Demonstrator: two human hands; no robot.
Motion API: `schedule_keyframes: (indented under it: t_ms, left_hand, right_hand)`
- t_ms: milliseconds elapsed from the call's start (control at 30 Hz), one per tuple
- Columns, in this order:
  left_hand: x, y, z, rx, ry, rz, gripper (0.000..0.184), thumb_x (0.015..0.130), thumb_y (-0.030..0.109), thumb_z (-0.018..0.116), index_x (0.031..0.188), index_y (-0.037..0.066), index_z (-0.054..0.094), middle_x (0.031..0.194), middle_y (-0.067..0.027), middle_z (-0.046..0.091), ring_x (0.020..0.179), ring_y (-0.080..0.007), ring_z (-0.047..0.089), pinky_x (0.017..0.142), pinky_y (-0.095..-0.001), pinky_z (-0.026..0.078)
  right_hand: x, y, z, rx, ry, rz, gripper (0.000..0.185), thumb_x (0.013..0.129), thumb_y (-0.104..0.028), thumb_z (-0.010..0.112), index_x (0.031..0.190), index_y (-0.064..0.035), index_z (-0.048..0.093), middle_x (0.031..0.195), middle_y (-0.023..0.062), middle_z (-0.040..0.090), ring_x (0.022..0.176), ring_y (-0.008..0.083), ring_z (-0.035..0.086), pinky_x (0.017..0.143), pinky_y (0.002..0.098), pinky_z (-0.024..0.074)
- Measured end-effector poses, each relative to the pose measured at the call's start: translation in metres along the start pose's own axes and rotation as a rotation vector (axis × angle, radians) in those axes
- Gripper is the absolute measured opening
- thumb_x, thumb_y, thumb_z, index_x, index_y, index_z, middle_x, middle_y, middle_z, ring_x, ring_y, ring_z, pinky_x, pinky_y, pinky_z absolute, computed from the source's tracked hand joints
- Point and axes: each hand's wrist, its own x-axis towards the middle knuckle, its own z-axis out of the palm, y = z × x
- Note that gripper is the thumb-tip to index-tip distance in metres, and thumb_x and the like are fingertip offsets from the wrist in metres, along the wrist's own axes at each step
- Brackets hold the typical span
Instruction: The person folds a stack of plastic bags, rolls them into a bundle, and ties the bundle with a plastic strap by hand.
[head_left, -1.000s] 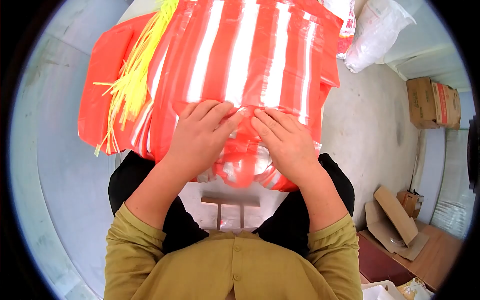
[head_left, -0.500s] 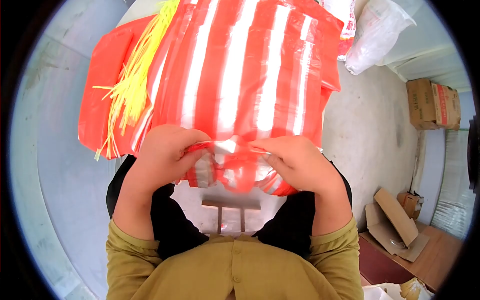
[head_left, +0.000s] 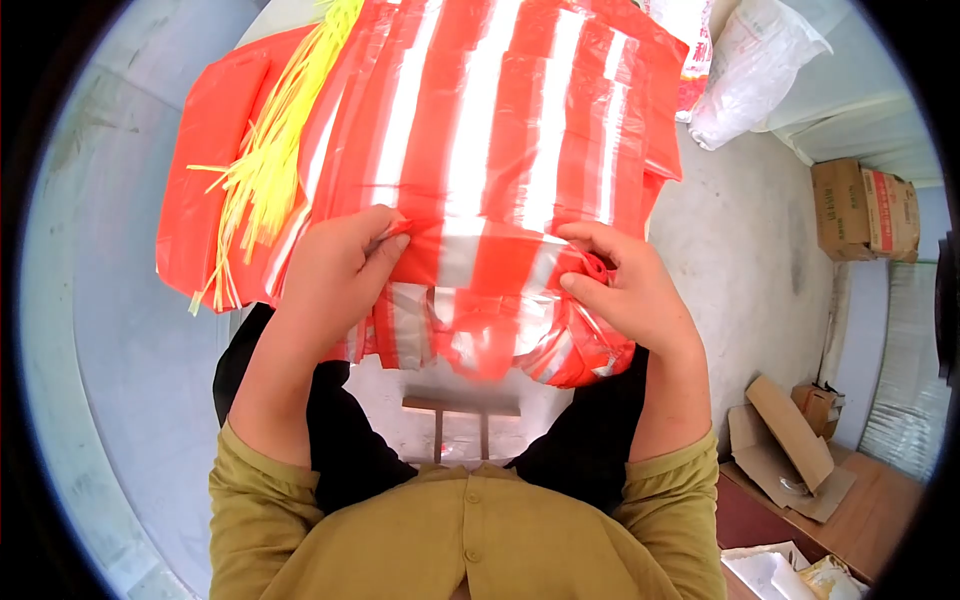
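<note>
A stack of red plastic sheets with white stripes point(head_left: 480, 120) lies in front of me, its near edge bunched and hanging over my lap. My left hand point(head_left: 355, 255) pinches a fold of the plastic near its left side. On the right, my right hand point(head_left: 620, 280) grips the other end of that fold, where a rolled red edge shows between thumb and fingers. The fold stretches between both hands. Yellow strips point(head_left: 270, 150) lie in a bundle on the left part of the stack, beside a plain red piece point(head_left: 205, 190).
White printed bags point(head_left: 755, 70) stand at the upper right. A cardboard box point(head_left: 850, 210) is by the right wall, with opened cardboard point(head_left: 790, 440) at the lower right. A small wooden stool-like frame point(head_left: 460, 407) shows between my knees.
Both hands first came toward me from lying on the sheets, gathering the plastic. Since then they have moved up and apart, with a wider fold stretched between them.
</note>
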Motion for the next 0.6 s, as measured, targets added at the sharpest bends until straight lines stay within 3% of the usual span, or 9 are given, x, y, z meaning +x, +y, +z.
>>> schedule_keyframes:
  t_ms: [100,200,267,367,600]
  left_hand:
    - [0.005,-0.002,0.004,-0.018,0.04,-0.001,0.016,0.098,0.016,0.07,0.102,0.001,0.067,0.077,-0.0199,0.063,0.072,-0.0402,0.063,0.064,-0.0434,0.049]
    - [0.007,-0.003,0.003,-0.001,0.028,-0.037,0.016,0.099,0.016,0.07,0.103,0.001,0.068,0.078,-0.0202,0.064,0.071,-0.039,0.063,0.064,-0.0425,0.049]
    - [0.006,-0.003,0.003,0.003,0.029,-0.048,0.016,0.099,0.016,0.07,0.104,0.001,0.068,0.078,-0.0199,0.064,0.07,-0.0373,0.062,0.064,-0.0412,0.048]
    - [0.003,-0.005,0.005,-0.038,0.015,-0.034,0.01,0.102,0.008,0.064,0.105,-0.001,0.065,0.073,-0.0067,0.053,0.069,-0.014,0.051,0.065,-0.031,0.045]
    - [-0.001,-0.007,0.006,-0.09,-0.01,-0.002,0.01,0.101,0.005,0.063,0.107,-0.002,0.066,0.075,-0.0068,0.058,0.071,-0.0149,0.055,0.066,-0.0309,0.046]
  right_hand:
    - [-0.009,0.003,-0.013,-0.091,-0.026,0.135,0.037,0.087,-0.007,0.074,0.123,0.0008,0.067,0.098,0.0141,0.071,0.088,0.0206,0.067,0.081,0.0365,0.0545]
    - [-0.018,0.025,-0.024,-0.135,-0.006,0.208,0.032,0.086,0.001,0.073,0.117,0.002,0.065,0.105,0.0062,0.069,0.098,0.0154,0.065,0.088,0.0318,0.0536]
    - [-0.025,0.03,-0.018,-0.199,0.123,0.055,0.027,0.084,-0.006,0.075,0.109,-0.0005,0.066,0.097,0.0104,0.066,0.091,0.024,0.066,0.081,0.0372,0.0536]
    - [-0.031,0.027,-0.009,-0.413,0.19,-0.046,0.025,0.082,-0.01,0.075,0.104,-0.004,0.066,0.096,0.012,0.065,0.088,0.0311,0.066,0.077,0.0417,0.0537]
    - [-0.038,0.033,0.0,-0.566,0.294,-0.027,0.029,0.079,-0.006,0.073,0.107,-0.0065,0.065,0.1,0.0122,0.065,0.091,0.0353,0.065,0.076,0.0449,0.0544]
